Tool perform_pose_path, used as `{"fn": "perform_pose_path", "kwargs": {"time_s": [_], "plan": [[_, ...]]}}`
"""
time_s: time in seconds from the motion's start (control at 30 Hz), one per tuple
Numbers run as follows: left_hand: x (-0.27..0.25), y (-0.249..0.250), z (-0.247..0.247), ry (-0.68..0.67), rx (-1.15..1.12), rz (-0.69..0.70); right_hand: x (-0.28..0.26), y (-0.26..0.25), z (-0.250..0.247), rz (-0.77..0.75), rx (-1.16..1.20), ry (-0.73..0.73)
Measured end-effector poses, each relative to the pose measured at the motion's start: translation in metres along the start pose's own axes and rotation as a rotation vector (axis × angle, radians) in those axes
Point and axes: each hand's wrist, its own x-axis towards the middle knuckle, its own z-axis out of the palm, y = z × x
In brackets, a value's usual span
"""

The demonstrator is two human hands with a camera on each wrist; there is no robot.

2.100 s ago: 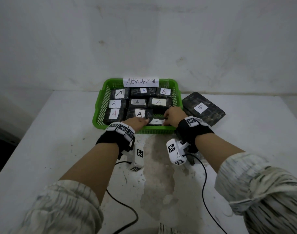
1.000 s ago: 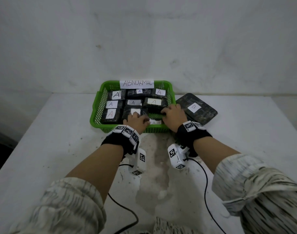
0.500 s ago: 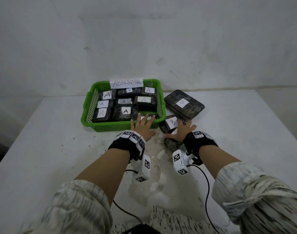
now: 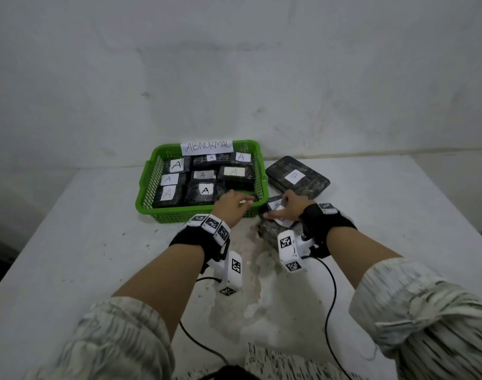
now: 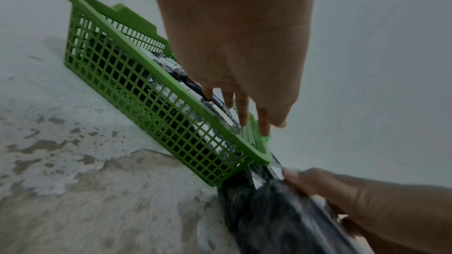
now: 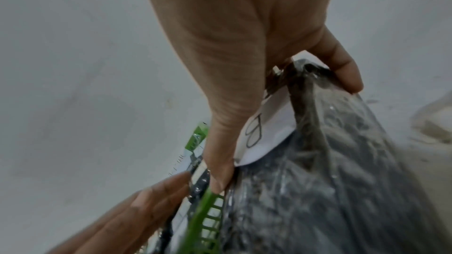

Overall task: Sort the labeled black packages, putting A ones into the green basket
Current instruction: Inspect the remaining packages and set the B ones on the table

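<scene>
The green basket (image 4: 176,215), tagged ABNORMAL, holds several black packages labelled A (image 4: 204,191). My left hand (image 4: 234,204) reaches over its near right corner with straight fingers (image 5: 242,111) touching a package inside the basket (image 5: 146,92). Just right of that corner a black package labelled B (image 4: 270,229) lies on the table. My right hand (image 4: 286,209) grips it, thumb along its left edge and fingers curled over the far edge (image 6: 347,80). Its white B label (image 6: 264,134) shows under the palm.
A second, larger black package labelled B (image 4: 297,175) lies behind my right hand, against the basket's right side. The white table (image 4: 83,256) has a worn patch in the middle and meets the wall behind the basket. Cables trail from both wrists.
My left hand has gone from the table in front of the basket back over its near right corner. My right hand's fingers have curled round the B package.
</scene>
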Motion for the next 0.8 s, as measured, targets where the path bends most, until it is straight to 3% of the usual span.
{"fn": "perform_pose_path", "kwargs": {"time_s": [0.17, 0.3, 0.5, 0.57, 0.63, 0.7, 0.8], "plan": [[-0.005, 0.012, -0.016, 0.093, -0.512, -0.042, -0.007, -0.029, -0.019, -0.014, 0.508, 0.129], [-0.008, 0.021, -0.028, 0.135, -0.784, -0.087, 0.004, -0.045, -0.011, 0.005, 0.719, 0.147], [-0.005, 0.011, -0.048, 0.136, -0.711, -0.072, -0.022, -0.062, -0.018, -0.021, 0.614, 0.1], [-0.003, 0.006, -0.054, 0.135, -0.696, -0.029, -0.034, -0.066, -0.022, -0.151, 0.699, 0.107], [-0.003, 0.006, -0.058, 0.11, -0.728, 0.043, -0.051, -0.072, -0.027, -0.265, 0.821, -0.001], [-0.005, 0.009, -0.058, 0.125, -0.765, 0.043, -0.059, -0.073, -0.025, -0.311, 0.866, -0.075], [-0.007, 0.011, -0.055, 0.194, -0.794, 0.04, -0.062, -0.079, -0.023, -0.31, 0.929, -0.062]]}}
